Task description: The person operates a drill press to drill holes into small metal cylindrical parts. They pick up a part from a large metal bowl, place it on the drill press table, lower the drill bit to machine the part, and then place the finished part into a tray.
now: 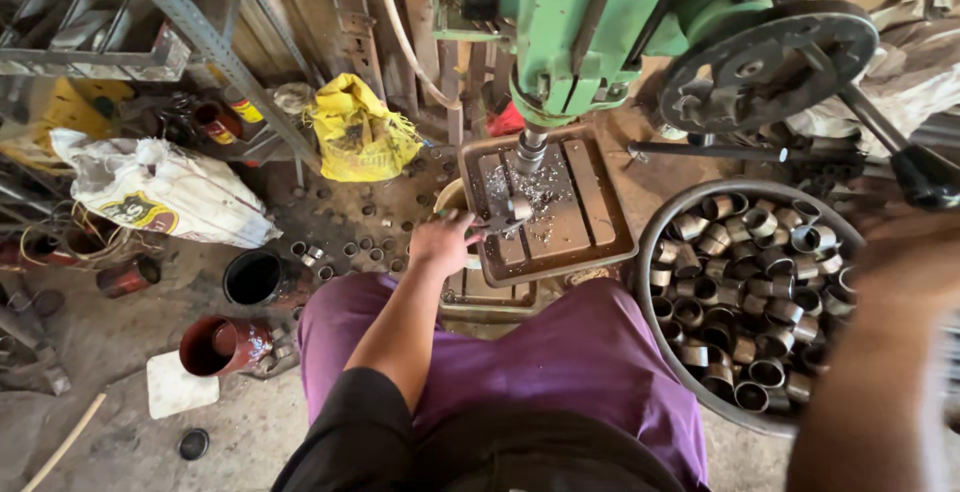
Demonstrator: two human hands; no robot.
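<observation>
I sit in purple trousers in front of a green drill press. My left hand reaches to the left edge of its rusty work table. The fingers are closed on a thin metal holder that keeps a short metal ring under the drill bit. Metal shavings lie around the ring. My right forearm is a blur at the lower right, rising towards the black feed-lever knob. The right hand itself is not clearly seen.
A round basin full of several short metal rings stands to the right of my knees. On the floor to the left are loose rings, a black can, a red can, a white sack and a yellow bag.
</observation>
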